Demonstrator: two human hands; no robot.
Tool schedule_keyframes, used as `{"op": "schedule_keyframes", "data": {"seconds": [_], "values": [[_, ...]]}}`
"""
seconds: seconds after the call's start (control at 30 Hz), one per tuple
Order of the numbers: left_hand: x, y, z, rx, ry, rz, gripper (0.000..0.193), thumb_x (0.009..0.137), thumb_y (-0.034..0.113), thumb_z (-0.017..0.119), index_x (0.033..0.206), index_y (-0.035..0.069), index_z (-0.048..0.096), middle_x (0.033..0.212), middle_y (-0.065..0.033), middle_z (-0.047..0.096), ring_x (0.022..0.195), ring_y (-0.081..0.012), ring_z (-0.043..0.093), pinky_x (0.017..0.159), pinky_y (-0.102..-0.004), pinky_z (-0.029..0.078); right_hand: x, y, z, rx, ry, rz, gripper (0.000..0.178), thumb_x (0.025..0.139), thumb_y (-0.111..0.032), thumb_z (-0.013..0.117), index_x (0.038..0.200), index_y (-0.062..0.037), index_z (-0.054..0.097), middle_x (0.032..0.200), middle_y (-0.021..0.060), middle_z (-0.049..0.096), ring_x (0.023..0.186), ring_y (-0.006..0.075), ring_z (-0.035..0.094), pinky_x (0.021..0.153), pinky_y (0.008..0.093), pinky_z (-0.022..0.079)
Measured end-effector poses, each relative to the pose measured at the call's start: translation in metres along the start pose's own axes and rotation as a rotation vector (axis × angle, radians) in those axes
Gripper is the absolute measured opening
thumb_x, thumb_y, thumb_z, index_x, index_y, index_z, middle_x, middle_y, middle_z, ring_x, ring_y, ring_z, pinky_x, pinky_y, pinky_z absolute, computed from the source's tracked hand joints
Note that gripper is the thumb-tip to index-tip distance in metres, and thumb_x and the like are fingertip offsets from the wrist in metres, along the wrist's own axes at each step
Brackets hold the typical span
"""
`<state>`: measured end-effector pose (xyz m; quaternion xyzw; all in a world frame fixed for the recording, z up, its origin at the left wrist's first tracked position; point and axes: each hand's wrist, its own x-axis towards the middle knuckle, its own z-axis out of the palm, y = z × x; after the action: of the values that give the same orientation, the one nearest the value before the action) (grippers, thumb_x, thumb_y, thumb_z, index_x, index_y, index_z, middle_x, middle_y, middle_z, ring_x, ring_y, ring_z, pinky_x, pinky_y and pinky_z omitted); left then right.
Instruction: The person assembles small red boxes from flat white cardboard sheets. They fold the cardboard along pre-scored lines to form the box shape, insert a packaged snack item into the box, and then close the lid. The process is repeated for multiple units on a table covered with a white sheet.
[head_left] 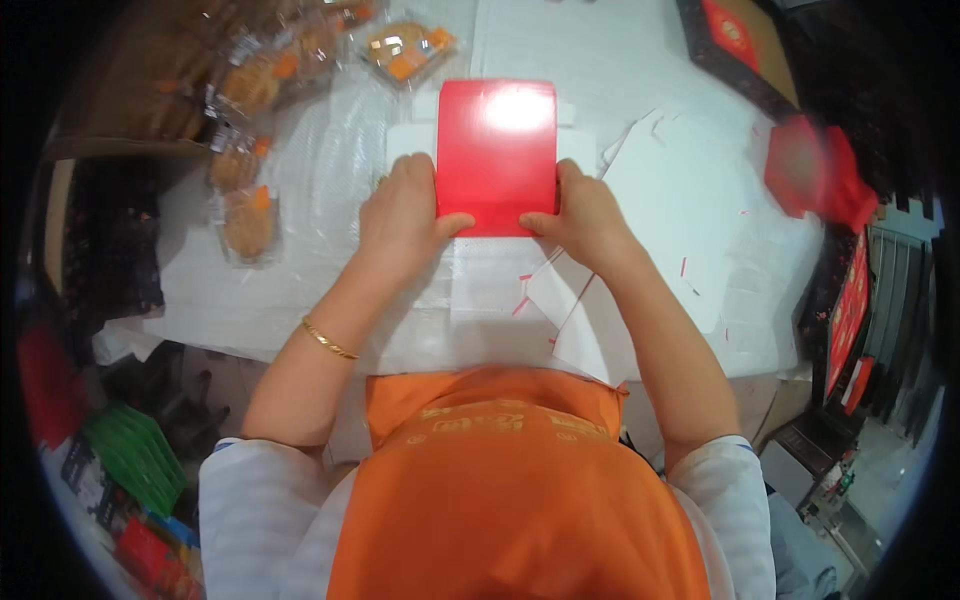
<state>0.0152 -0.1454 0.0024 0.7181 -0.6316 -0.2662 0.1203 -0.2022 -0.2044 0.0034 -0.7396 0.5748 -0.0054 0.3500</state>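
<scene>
A glossy red cardboard box [495,165] is held over the table in front of me, with a bright glare on its upper part. My left hand [400,210] grips its left side, thumb lying on the near left corner. On the opposite side my right hand [585,215] does the same, its thumb at the near right corner. Pale card edges show behind the red panel; whatever is under it is hidden. Flat white card blanks [660,230] with small red marks lie beside my right hand and reach under my right forearm.
Several clear-wrapped round baked goods [248,225] with orange labels lie at the left and far left. A red many-sided box [815,170] stands at the right edge. A dark tray [740,50] with a red piece sits far right. Green crates [135,455] stand lower left.
</scene>
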Motion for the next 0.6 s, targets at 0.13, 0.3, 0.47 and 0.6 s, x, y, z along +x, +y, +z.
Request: {"op": "schedule_keyframes", "data": {"seconds": [0.13,0.3,0.47,0.6], "values": [[0.002,-0.005,0.003,-0.112,0.026,-0.02,0.056,0.07,0.026,0.089,0.107,0.001,0.055,0.104,-0.0158,0.063,0.095,-0.0335,0.064,0.08,-0.0427,0.053,-0.003,0.006,0.004,0.069,0.068,-0.029,0.05,0.076,-0.021,0.082,0.11,0.005,0.057,0.091,0.0224,0.071,0.084,0.0344,0.07,0.077,0.0395,0.055],[0.007,-0.036,0.025,-0.677,0.018,-0.002,0.032,0.078,0.019,0.083,0.098,0.0,0.066,0.087,-0.0076,0.069,0.076,-0.0157,0.062,0.069,-0.0313,0.052,-0.024,0.0,0.012,0.263,0.162,-0.039,0.05,0.077,-0.021,0.081,0.115,0.0014,0.055,0.101,0.0201,0.071,0.093,0.032,0.07,0.083,0.0376,0.054],[-0.012,-0.024,0.022,-0.782,0.038,0.038,0.017,0.084,0.014,0.079,0.089,0.0,0.069,0.078,-0.0016,0.065,0.071,-0.0071,0.056,0.065,-0.0265,0.048,-0.036,0.018,0.023,0.528,0.242,-0.173,0.048,0.082,-0.02,0.078,0.119,0.001,0.055,0.098,0.0164,0.07,0.09,0.029,0.069,0.083,0.0377,0.054],[-0.044,-0.026,0.029,-0.694,0.174,0.243,0.009,0.082,0.004,0.073,0.09,0.002,0.069,0.081,-0.0044,0.066,0.073,-0.015,0.059,0.066,-0.0293,0.048,-0.064,-0.001,0.005,0.817,0.534,-0.404,0.036,0.086,-0.015,0.075,0.116,-0.0014,0.06,0.098,0.0099,0.069,0.091,0.0199,0.064,0.086,0.0313,0.05]]}}
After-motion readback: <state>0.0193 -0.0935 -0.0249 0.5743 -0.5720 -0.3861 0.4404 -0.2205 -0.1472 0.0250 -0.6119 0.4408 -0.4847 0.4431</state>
